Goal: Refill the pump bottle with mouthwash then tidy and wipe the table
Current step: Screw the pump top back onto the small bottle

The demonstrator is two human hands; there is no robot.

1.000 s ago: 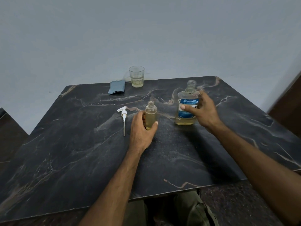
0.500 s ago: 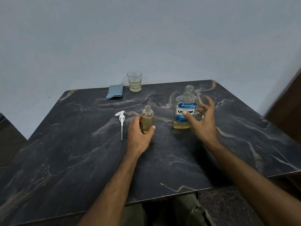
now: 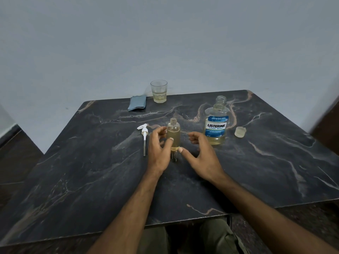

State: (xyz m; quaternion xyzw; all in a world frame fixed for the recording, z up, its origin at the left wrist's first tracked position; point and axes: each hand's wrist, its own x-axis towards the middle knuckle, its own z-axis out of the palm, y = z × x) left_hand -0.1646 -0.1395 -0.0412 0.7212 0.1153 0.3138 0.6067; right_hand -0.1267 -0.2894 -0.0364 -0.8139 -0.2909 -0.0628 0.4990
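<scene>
At frame centre, your left hand point(image 3: 157, 151) curls round the small open bottle point(image 3: 173, 133) standing on the surface point(image 3: 275, 171). Your right hand point(image 3: 200, 156) hovers beside it, fingers spread. The mouthwash bottle point(image 3: 216, 123) stands uncapped to the right; the pump point(image 3: 144, 132) lies to the left.

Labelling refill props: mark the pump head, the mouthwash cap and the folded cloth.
pump head point(image 3: 144, 130), head view: on the white collar below the nozzle.
mouthwash cap point(image 3: 240, 132), head view: on the side wall of the translucent cap.
folded blue cloth point(image 3: 137, 103), head view: on the middle of its top face.
</scene>
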